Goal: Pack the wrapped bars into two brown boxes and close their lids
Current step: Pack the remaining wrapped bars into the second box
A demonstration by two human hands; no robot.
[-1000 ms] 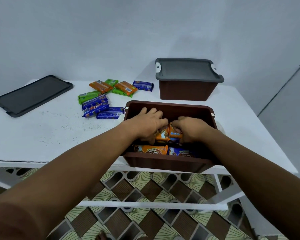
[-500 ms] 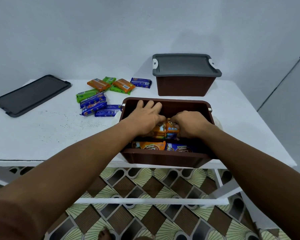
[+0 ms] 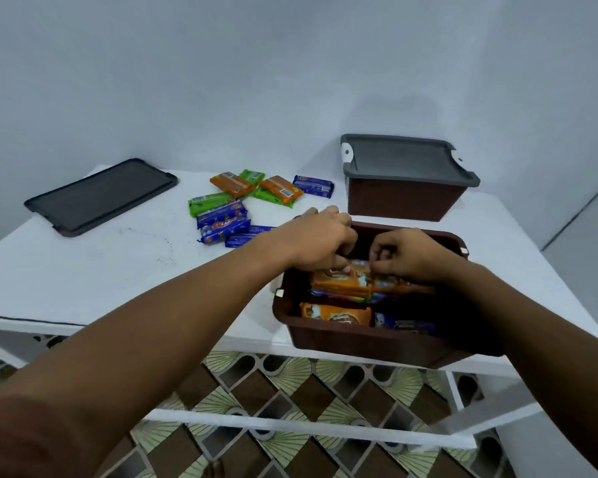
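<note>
— Brown plastic: an open box [image 3: 359, 343] is being worked in at the near edge of the white table [image 3: 83, 270]. Contents?
— Orange and blue wrapped bars are being stacked inside. The top orange bar [image 3: 339, 282] is being gripped by the curled left hand [image 3: 321, 241] and pinched by the right hand [image 3: 408, 255].
— Labels?
— Print is blurred; nothing is being read.
— Elsewhere?
— Green, orange and blue loose bars [image 3: 228, 215] are lying left of the box. A second brown box [image 3: 404, 201] is sitting behind, covered by a grey lid [image 3: 401, 160]. A spare lid [image 3: 101, 194] is lying far left.
</note>
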